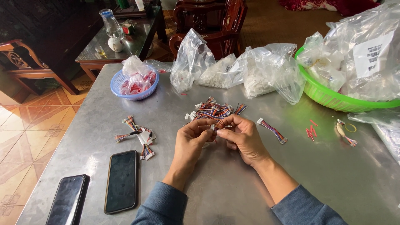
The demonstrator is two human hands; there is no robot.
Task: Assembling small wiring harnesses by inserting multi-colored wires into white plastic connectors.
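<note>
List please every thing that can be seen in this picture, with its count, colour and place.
table: one, grey metal, fills the view
phones: two, black, near left corner
wire bundles: a few, multicoloured with white plugs, left of the hands
wire pile: one, multicoloured, just beyond the hands
single wire: one, multicoloured, right of the hands
small basket: one, blue, far left, holds bags of red parts
clear bags: several, with white parts, far edge
large basket: one, green, far right, full of bags
red bits: a few, near the green basket
rubber band: one, yellow, right side
left hand: pinches a small white plug
right hand: holds the same wire piece
</note>
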